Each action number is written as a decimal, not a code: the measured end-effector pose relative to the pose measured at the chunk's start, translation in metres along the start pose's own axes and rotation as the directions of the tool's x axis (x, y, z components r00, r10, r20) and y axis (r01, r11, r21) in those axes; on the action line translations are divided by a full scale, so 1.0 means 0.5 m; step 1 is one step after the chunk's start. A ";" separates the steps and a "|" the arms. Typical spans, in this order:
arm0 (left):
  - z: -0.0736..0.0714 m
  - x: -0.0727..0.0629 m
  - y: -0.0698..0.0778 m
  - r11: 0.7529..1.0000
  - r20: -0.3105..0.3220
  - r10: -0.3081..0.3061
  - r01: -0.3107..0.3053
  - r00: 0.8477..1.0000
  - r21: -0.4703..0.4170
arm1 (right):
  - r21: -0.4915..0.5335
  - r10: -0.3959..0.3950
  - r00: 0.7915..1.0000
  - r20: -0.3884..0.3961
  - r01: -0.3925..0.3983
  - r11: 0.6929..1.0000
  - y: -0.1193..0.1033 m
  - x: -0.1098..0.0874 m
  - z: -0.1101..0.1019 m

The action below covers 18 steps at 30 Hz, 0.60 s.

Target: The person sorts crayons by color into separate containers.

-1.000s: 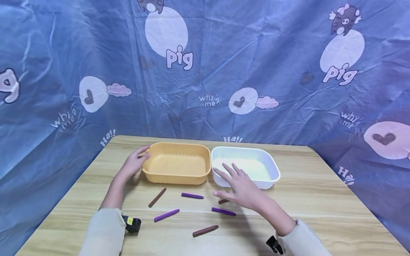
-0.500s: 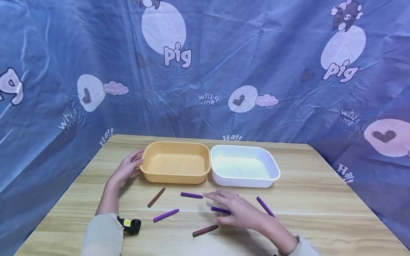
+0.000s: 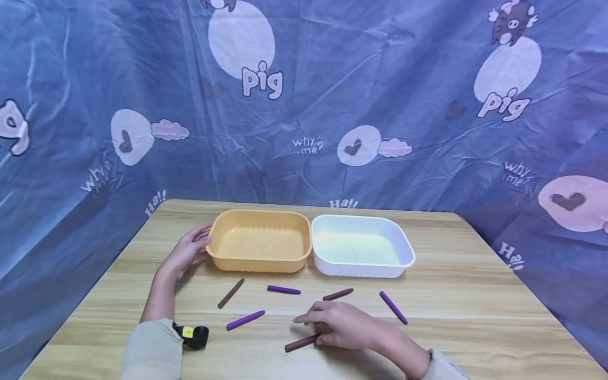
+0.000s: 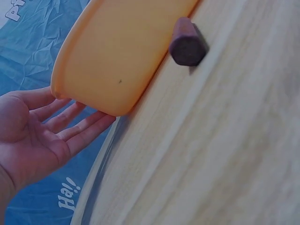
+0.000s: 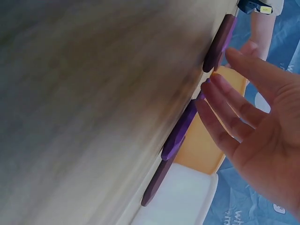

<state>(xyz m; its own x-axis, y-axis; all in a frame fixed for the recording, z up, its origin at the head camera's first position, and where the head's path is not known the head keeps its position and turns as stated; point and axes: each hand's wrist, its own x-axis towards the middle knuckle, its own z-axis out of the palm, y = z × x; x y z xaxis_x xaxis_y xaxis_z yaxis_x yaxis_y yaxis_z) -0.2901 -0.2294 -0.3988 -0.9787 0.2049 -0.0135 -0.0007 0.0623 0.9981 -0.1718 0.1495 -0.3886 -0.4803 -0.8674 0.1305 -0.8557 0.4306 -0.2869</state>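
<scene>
In the head view my left hand (image 3: 187, 252) lies against the left end of the orange tray (image 3: 260, 266). Its fingers extend to the tray's wall in the left wrist view. My right hand (image 3: 349, 324) hovers low over the table with loosely bent, spread fingers. Its thumb tip overlaps the right end of the front brown crayon (image 3: 299, 344). From the right wrist, a purple crayon (image 5: 179, 131) shows close to the fingertips, while the head view has the hand covering that spot. Another brown crayon (image 3: 338, 294) lies just beyond the hand.
A white tray (image 3: 363, 271) stands right beside the orange one. Purple crayons (image 3: 284, 290) and a brown crayon (image 3: 231, 293) lie scattered in front of the trays. One purple crayon (image 3: 393, 307) is beyond my right wrist. A patterned blue cloth (image 3: 304, 105) hangs behind the table.
My right hand has come down from over the white tray toward the front brown crayon, uncovering the right-hand purple crayon and hiding another. My left hand has slid from the orange tray's rim to its side.
</scene>
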 end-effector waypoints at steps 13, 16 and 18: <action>0.001 -0.008 -0.001 1.000 -0.003 0.003 -0.003 1.000 -0.013 | -0.025 -0.049 0.996 0.073 0.051 0.998 -0.006 0.005 0.005; 0.003 -0.010 -0.001 1.000 -0.002 0.008 -0.008 1.000 -0.013 | -0.024 -0.057 0.996 0.064 0.059 0.998 -0.006 0.004 0.006; 0.005 -0.010 -0.002 1.000 0.000 0.012 -0.012 1.000 -0.016 | -0.019 -0.063 0.996 0.056 0.064 0.998 -0.006 0.003 0.006</action>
<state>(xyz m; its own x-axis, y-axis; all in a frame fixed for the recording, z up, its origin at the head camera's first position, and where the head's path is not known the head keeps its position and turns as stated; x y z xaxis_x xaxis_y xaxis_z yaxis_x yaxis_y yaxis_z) -0.2848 -0.2281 -0.3996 -0.9786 0.2055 -0.0016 0.0077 0.0444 0.9990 -0.1694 0.1461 -0.3903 -0.4139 -0.9054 0.0949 -0.8882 0.3788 -0.2599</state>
